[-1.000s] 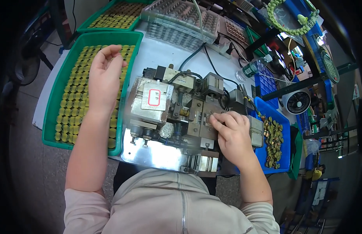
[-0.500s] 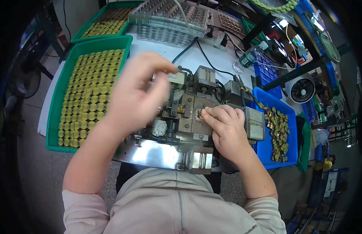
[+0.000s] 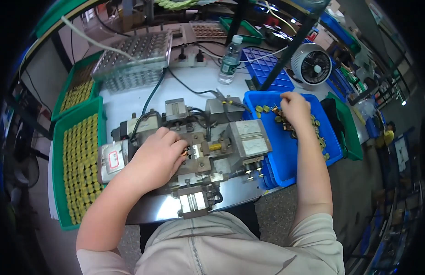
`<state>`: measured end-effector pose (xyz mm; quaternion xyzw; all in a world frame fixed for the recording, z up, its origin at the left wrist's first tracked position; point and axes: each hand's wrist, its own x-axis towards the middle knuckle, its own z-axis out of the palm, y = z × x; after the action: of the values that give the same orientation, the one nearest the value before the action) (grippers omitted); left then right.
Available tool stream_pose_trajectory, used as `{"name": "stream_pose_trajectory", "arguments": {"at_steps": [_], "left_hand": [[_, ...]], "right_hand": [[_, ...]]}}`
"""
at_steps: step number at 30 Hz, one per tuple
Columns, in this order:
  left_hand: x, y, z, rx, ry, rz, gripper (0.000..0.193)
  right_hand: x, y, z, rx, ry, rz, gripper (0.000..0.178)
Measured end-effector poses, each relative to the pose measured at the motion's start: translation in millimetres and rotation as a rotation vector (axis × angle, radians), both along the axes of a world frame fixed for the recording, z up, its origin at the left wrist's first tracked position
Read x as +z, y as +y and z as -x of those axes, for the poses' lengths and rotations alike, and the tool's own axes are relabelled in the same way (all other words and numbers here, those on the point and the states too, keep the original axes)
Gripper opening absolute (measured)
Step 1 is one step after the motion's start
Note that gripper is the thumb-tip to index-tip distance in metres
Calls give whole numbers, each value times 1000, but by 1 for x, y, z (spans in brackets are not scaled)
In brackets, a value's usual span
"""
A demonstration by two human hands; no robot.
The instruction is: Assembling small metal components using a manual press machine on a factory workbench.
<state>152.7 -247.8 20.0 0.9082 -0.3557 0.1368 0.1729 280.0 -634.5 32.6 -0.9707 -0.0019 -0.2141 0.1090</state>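
My right hand (image 3: 295, 110) has moved to the blue bin (image 3: 286, 160), left hand (image 3: 158, 156) to the metal fixture (image 3: 202, 165); grips unclear; premature clamping could pinch me.

L hand (image 3: 161, 156) now @ mach. (image 3: 202, 164), R hand (image 3: 296, 111) @ bin (image 3: 285, 158)

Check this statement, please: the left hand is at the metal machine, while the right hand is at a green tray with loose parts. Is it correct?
Not quite: the tray's colour is wrong. The head view shows the right hand at a blue tray with loose parts; the left hand is indeed at the metal machine.
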Motion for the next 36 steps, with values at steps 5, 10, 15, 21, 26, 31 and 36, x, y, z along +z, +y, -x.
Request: {"name": "stream_pose_trajectory", "arguments": {"at_steps": [5,10,15,21,26,31,36], "left_hand": [[23,-8,1,32,-14,90,22],[43,28,19,288,559,857,23],[28,129,54,299,749,1507,26],[13,224,120,640,541,1569,30],[-7,266,146,1042,487,1106,34],[2,270,148,1229,692,588,39],[-12,293,145,1045,806,269,36]], "right_hand": [[-54,-19,-36,-135,327,204,25],[-70,-1,-49,-119,349,387,24],[-92,-23,-56,-129,290,469,33],[-78,-20,-57,-177,340,287,29],[-69,-26,-58,150,161,-159,29],[-88,-83,-81,82,97,-253,29],[-111,-128,-101,-47,25,-332,29]]}}
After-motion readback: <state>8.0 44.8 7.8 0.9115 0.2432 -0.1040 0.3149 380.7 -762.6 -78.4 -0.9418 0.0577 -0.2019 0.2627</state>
